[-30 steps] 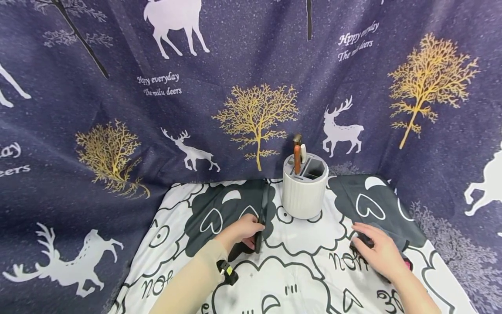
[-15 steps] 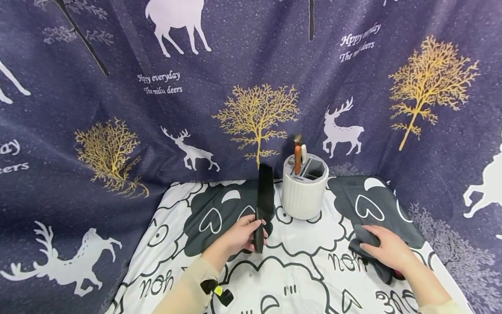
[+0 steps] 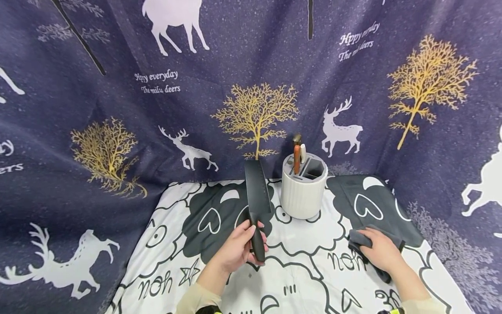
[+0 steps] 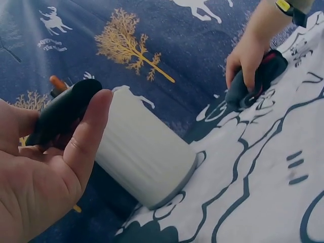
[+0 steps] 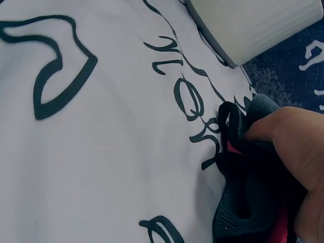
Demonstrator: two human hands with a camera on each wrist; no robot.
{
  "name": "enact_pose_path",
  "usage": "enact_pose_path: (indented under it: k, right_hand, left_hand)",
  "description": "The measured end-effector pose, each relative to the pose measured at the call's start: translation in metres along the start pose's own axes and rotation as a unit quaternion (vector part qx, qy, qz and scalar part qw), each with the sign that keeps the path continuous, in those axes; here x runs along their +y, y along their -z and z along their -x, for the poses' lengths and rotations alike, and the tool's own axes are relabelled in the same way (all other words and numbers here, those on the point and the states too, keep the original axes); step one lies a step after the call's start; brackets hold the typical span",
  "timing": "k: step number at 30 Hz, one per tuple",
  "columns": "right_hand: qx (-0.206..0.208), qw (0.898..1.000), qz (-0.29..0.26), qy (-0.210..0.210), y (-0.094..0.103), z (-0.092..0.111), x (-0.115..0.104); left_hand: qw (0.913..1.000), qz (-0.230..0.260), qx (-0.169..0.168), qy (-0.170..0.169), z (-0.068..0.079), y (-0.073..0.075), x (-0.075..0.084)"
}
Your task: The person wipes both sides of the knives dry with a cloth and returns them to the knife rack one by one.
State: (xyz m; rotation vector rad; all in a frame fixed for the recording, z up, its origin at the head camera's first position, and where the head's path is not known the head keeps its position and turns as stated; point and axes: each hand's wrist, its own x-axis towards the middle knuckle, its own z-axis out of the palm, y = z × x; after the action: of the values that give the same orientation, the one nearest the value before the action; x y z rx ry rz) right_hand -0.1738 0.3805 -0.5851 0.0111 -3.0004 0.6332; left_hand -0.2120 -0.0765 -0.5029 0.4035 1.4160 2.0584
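Note:
My left hand (image 3: 237, 246) holds a black kitchen knife (image 3: 257, 187) with a broad, cleaver-like blade. Its fingers and thumb wrap the handle, and the blade points away toward the curtain, its flat side facing up toward the head view. In the left wrist view the end of the black handle (image 4: 83, 96) shows above the fingers. At the right, my right hand (image 3: 380, 248) grips a bunched dark grey cloth (image 3: 357, 239) on the table. Pink patches show in the folds of the cloth (image 5: 248, 190) in the right wrist view.
A white ribbed knife holder (image 3: 302, 196) stands at the back, right of the blade. An orange-brown handle (image 3: 296, 159) and a white handle (image 3: 303, 152) stick out of its grey top. A patterned cloth (image 3: 310, 279) covers the table; a dark blue deer-print curtain (image 3: 219, 52) hangs behind.
My left hand has lifted the knife off the table and turned it so the blade's flat side shows. My right hand has gathered up the grey cloth in its fingers.

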Motion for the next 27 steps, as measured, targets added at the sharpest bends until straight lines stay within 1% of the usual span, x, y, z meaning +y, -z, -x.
enact_pose_path:
  k: [3,7,10,12,16,19,23,27]
  right_hand:
    - [-0.012,1.0,-0.017,-0.018,-0.001,-0.001,0.001]
    - [-0.043,0.997,-0.038,-0.049,-0.002,-0.002,0.0]
    - [-0.05,0.997,-0.027,-0.061,-0.002,-0.002,0.0]
    - [-0.043,0.997,-0.014,-0.059,-0.002,-0.002,0.002]
    - [-0.016,0.998,-0.006,-0.064,-0.002,-0.004,0.006]
    - [0.023,0.996,-0.008,-0.086,-0.001,-0.005,0.01]
    - [0.074,0.989,-0.018,-0.124,0.001,-0.005,0.018]
    - [0.105,0.983,-0.047,-0.146,0.007,-0.004,0.026]
  left_hand:
    - [0.9995,0.025,-0.013,-0.01,0.003,-0.005,0.0]
    - [0.9971,0.062,-0.036,-0.026,0.006,-0.008,-0.002]
    - [0.9949,0.082,-0.048,-0.031,0.006,-0.009,-0.004]
    - [0.994,0.09,-0.052,-0.034,0.007,-0.01,-0.004]
    - [0.9937,0.093,-0.049,-0.039,0.01,-0.01,-0.003]
    - [0.9943,0.09,-0.044,-0.036,0.012,-0.011,-0.001]
    - [0.9955,0.081,-0.039,-0.03,0.013,-0.013,0.001]
    - [0.9969,0.069,-0.028,-0.025,0.012,-0.013,0.003]
